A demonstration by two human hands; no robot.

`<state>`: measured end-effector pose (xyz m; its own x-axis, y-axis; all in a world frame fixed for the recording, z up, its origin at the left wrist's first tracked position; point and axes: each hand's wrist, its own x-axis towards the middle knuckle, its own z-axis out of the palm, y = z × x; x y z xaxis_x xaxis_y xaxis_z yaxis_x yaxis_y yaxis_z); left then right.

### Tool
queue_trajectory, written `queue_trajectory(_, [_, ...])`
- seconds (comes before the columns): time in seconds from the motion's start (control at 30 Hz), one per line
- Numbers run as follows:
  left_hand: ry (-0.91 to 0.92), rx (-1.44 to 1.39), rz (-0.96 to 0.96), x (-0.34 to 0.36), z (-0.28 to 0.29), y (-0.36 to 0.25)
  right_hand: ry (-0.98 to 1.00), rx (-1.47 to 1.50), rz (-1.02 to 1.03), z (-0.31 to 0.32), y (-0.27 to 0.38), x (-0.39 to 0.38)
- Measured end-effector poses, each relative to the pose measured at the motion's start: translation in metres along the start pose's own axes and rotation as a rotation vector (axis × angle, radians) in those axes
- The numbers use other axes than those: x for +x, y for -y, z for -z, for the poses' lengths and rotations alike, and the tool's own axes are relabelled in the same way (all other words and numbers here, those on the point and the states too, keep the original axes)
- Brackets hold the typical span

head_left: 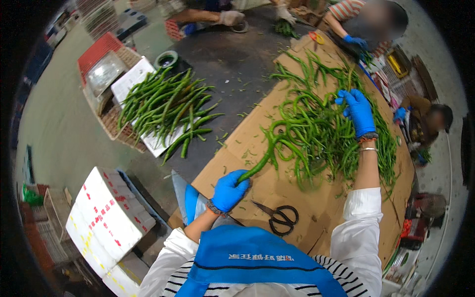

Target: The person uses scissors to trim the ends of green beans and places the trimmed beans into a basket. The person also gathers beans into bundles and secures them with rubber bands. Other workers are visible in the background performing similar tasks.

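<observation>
My left hand (pixel 229 191), in a blue glove, is closed around the ends of long green chili peppers (pixel 258 167) that point up and right toward the pile. My right hand (pixel 359 116), also gloved in blue, is over the right part of a large tangled pile of green chilies (pixel 309 123). Its fingers are bent inward, and whatever they may pinch is too small to make out. Black-handled scissors (pixel 282 220) lie on the cardboard (pixel 232 143) between my arms, blades toward my left hand.
Straighter chilies (pixel 163 109) are heaped on a white board (pixel 128 81) at the left. Behind them stands a green roll of tape (pixel 166 60). A white foam box (pixel 106 213) sits lower left. Yellow-and-orange-handled scissors (pixel 316 37) lie at the far edge. Several gloved people work around the table.
</observation>
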<state>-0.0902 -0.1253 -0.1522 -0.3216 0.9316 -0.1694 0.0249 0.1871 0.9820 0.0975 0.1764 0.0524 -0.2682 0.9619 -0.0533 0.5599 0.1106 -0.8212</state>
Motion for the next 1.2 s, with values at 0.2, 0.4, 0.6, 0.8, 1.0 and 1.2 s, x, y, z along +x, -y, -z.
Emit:
queue_trajectory(0.2, [0.011, 0.103, -0.039, -0.001, 0.002, -0.003, 0.258, -0.374, 0.882, -0.160, 0.088, -0.007])
queue_trajectory(0.4, [0.034, -0.153, 0.070, -0.003, 0.003, -0.009, 0.119, -0.193, 1.150, -0.224, 0.114, 0.003])
queue_trajectory(0.6, [0.038, -0.366, 0.213, -0.002, 0.003, -0.023, 0.044, -0.357, 0.829, -0.058, 0.051, -0.041])
queue_trajectory(0.8, [0.322, -0.362, 0.073, 0.002, -0.006, -0.069, 0.599, -0.413, 0.694, -0.061, -0.048, -0.180])
queue_trajectory(1.0, [0.668, 0.570, -0.555, -0.010, -0.044, -0.104, 0.360, -0.655, 0.725, -0.107, -0.077, -0.228])
queue_trajectory(1.2, [0.518, -0.322, 0.122, 0.000, -0.055, -0.138, 0.060, -0.618, 0.607, -0.114, -0.105, -0.180])
